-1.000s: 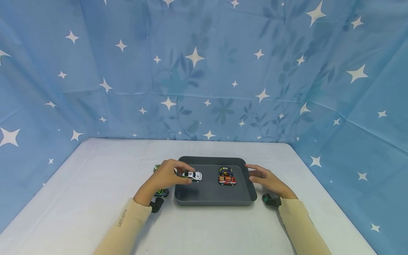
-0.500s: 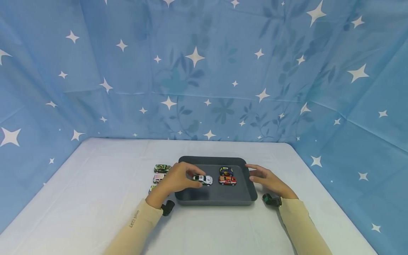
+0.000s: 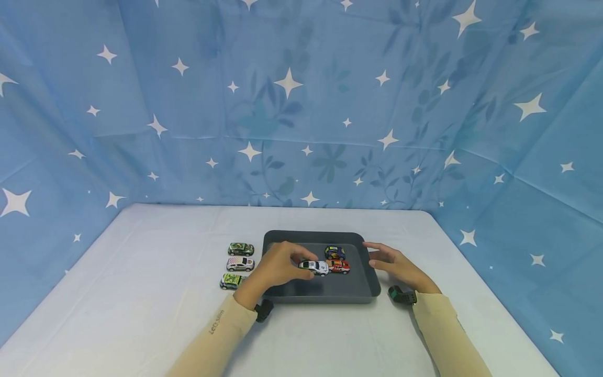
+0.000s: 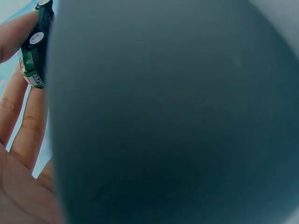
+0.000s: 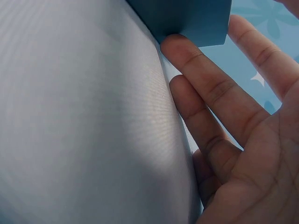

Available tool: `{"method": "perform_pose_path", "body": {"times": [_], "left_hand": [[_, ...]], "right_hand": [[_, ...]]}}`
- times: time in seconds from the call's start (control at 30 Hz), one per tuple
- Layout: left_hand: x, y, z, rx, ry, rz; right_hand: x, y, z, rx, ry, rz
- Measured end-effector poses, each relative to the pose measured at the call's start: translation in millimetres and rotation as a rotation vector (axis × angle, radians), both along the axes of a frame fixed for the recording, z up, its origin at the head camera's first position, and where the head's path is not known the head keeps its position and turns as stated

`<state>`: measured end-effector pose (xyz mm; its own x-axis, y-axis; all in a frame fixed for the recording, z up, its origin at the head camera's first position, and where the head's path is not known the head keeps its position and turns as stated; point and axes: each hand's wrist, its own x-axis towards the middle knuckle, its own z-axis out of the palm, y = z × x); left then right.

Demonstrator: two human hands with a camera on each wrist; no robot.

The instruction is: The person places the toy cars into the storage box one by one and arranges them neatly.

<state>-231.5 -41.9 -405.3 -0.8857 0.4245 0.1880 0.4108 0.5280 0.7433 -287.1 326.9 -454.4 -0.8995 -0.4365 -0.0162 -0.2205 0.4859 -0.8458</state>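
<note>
My left hand [image 3: 284,267] pinches a white toy car [image 3: 314,267] between thumb and fingers, above the dark grey tray [image 3: 325,300]. In the left wrist view the toy car [image 4: 35,65] shows a green end and white wheel hubs; the tray's underside blocks most of that view. Inside the tray lie a red toy car [image 3: 339,266], partly hidden by the white one, and a dark blue toy car [image 3: 335,253] behind it. At the tray's right side is my right hand [image 3: 398,268]. Its fingers [image 5: 205,70] look relaxed and touch the tray's outer wall [image 5: 196,23].
Left of the tray, a camouflage-green toy car [image 3: 241,249], a white-and-pink toy car [image 3: 240,263] and a yellow-green toy car [image 3: 232,281] stand in a column on the white table [image 3: 141,293]. A blue star-patterned curtain [image 3: 301,115] hangs behind and at the sides.
My left hand has carried the white toy car rightward over the tray, close to the red one. Toy cars at the left have come into sight. My right hand has stayed put.
</note>
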Motion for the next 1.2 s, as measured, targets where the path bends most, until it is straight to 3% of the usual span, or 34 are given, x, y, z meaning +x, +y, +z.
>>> {"method": "perform_pose_path", "body": {"times": [0.33,0.73,1.2], "left_hand": [[0.3,16.0,-6.3,-0.008,-0.011,-0.017],[1.0,41.9,-11.6,-0.031,-0.055,0.065],[-3.9,65.2,-17.6,-0.12,-0.104,0.151]], "right_hand": [[0.7,-0.5,0.3,0.003,0.005,-0.002],[0.8,0.0,0.1,-0.006,0.006,0.008],[0.8,-1.3,1.0,0.005,-0.018,-0.01]]}}
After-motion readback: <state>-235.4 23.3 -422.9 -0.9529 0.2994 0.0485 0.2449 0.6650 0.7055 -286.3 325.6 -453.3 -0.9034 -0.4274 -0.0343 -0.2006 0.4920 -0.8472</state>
